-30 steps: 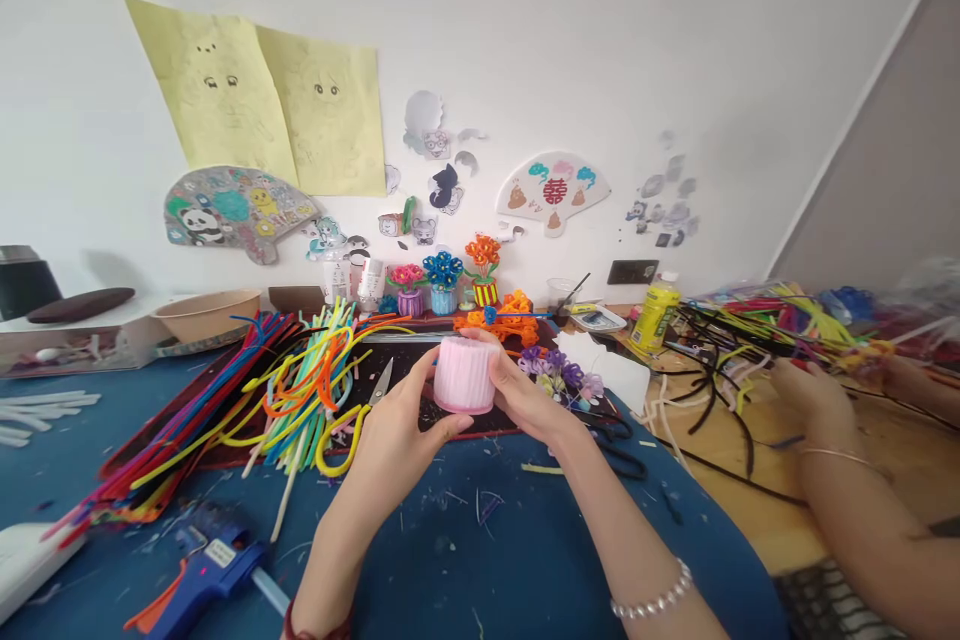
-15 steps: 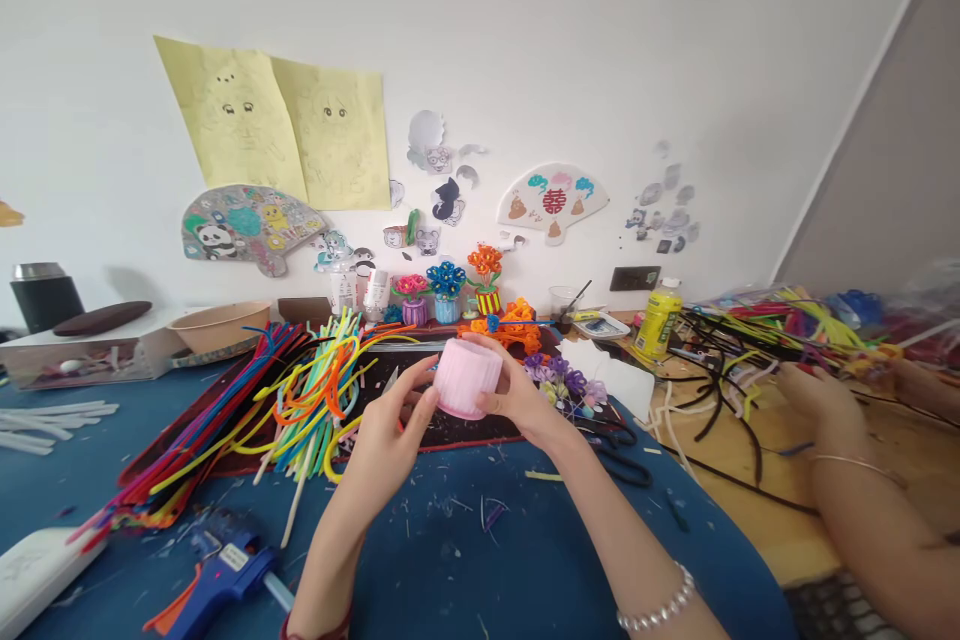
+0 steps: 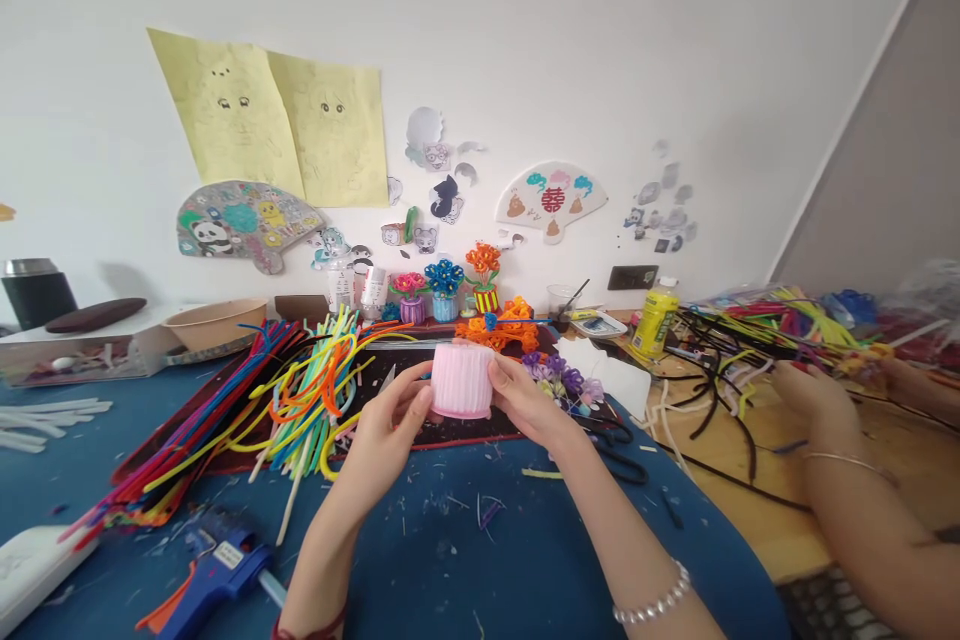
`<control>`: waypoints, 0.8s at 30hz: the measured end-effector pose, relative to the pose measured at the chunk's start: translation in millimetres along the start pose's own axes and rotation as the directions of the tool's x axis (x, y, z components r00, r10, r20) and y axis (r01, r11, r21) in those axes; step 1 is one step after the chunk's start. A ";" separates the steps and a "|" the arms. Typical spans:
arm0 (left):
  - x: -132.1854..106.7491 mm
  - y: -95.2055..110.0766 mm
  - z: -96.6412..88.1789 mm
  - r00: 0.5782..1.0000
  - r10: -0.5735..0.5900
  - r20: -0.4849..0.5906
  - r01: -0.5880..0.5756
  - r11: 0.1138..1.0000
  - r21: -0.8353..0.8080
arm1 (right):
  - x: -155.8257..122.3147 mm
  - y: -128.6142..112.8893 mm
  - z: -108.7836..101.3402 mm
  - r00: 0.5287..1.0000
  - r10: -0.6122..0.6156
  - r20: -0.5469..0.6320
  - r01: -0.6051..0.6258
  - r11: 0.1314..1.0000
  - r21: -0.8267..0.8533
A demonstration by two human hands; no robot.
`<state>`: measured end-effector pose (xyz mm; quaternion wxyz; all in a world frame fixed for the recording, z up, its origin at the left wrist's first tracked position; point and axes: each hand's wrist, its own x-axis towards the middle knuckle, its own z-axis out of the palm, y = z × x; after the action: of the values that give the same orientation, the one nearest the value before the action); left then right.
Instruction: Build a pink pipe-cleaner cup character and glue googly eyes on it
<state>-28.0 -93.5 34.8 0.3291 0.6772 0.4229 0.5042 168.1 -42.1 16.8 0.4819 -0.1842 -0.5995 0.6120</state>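
I hold a small pink ribbed cup (image 3: 462, 378), made of pipe cleaners, above the blue table (image 3: 480, 560). My left hand (image 3: 386, 435) grips its left side with fingers curled round it. My right hand (image 3: 525, 398) closes on its right side. A pile of coloured pipe cleaners (image 3: 277, 400) lies just left of my hands on a black cutting mat (image 3: 450, 425). Small purple pipe-cleaner flowers (image 3: 559, 378) lie right of the cup.
A blue glue gun (image 3: 214, 570) lies near the front left. Three little flower pots (image 3: 444, 290) stand by the wall. Another person's hand (image 3: 814, 400) works among pipe cleaners on the wooden table at right, near a yellow glue bottle (image 3: 654, 318). Black scissors (image 3: 622, 450) lie nearby.
The pink cup has been turned and tilted between my hands and now sits upright again. The camera shifted a little; the other person's hand stayed put.
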 end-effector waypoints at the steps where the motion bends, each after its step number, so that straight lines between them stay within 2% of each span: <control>1: -0.1 1.2 0.0 1.000 -0.012 -0.012 0.012 1.000 -0.013 | -0.1 0.1 -0.1 1.000 0.009 -0.002 -0.009 1.000 0.003; 6: -0.7 3.7 0.1 0.998 -0.046 -0.044 0.044 0.998 -0.048 | -0.5 0.6 -1.0 1.000 0.018 -0.012 -0.018 1.000 0.022; 11: 0.2 1.8 0.1 0.996 -0.033 -0.085 0.028 0.998 -0.051 | -0.6 0.9 -1.4 1.000 0.006 0.006 -0.006 0.999 0.036; 17: -0.3 -1.5 0.1 0.998 -0.063 -0.028 0.063 0.998 -0.009 | 0.8 -0.3 0.3 1.000 0.001 -0.028 0.001 0.999 0.054; 24: 1.6 -5.9 1.7 0.997 -0.043 -0.064 0.039 0.997 -0.064 | 2.4 1.0 1.1 0.999 -0.023 -0.039 0.025 0.999 0.048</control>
<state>-27.6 -89.6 29.8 0.3464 0.6411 0.4313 0.5320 165.7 -40.6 16.9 0.5050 -0.1771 -0.5772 0.6168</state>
